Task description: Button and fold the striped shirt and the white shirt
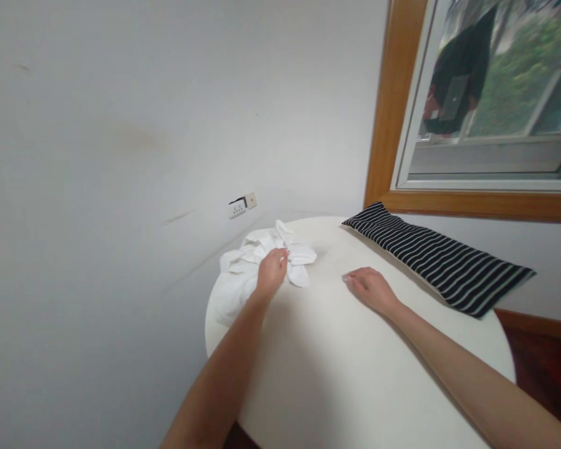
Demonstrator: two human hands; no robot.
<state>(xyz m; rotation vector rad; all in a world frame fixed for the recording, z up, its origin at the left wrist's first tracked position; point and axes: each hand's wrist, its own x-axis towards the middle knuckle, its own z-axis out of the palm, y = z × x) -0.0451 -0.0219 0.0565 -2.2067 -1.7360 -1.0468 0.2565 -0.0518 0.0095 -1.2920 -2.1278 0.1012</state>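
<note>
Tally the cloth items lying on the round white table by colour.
White crumpled cloth, held by the left hand: 1
Black-and-white striped folded cloth: 1
Total: 2

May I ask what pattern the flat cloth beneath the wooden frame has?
The flat folded cloth has narrow black-and-white stripes, clearest in the head view.

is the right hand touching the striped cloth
No, the right hand lies flat on the table, apart from the striped cloth; the left hand grips the white cloth.
</note>
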